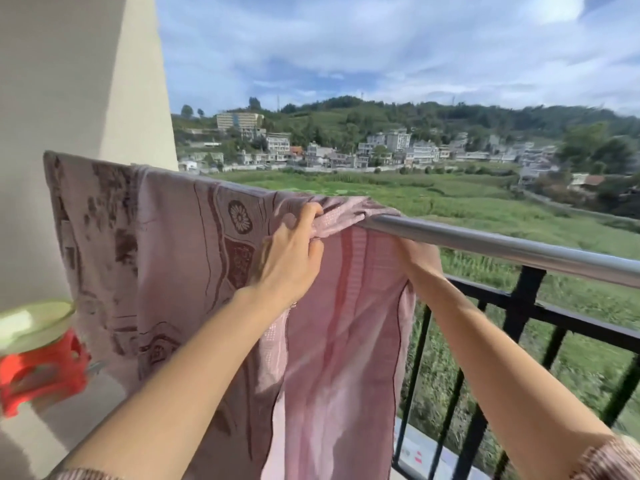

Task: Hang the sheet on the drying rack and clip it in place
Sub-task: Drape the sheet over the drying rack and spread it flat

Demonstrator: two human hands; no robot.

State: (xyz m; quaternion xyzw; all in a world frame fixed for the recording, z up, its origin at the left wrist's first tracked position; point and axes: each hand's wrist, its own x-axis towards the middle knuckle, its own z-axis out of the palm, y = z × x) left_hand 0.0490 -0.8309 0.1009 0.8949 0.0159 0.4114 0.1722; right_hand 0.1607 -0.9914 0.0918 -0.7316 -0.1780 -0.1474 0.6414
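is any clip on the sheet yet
No, the sheet hangs over the rail with no clip in view; the left hand grips its top.

A thin, pale pink sheet (339, 306) is being carried over the drying rack (502, 249), a round silver bar that is being seen running from the far left to the near right. The cloth is being draped over the rack's left part, while the rack's right stretch is being left bare. Dark maroon bands, a flower roundel and blocky motifs are being shown on the fabric, with a blotchier brown print at the rack's far left end. On top of the rack, by the cloth's right edge, the fabric is being gathered into a crumpled bunch. Below the rack it is being let hang in long vertical folds, its dark-hemmed right edge being lit through by sunlight.
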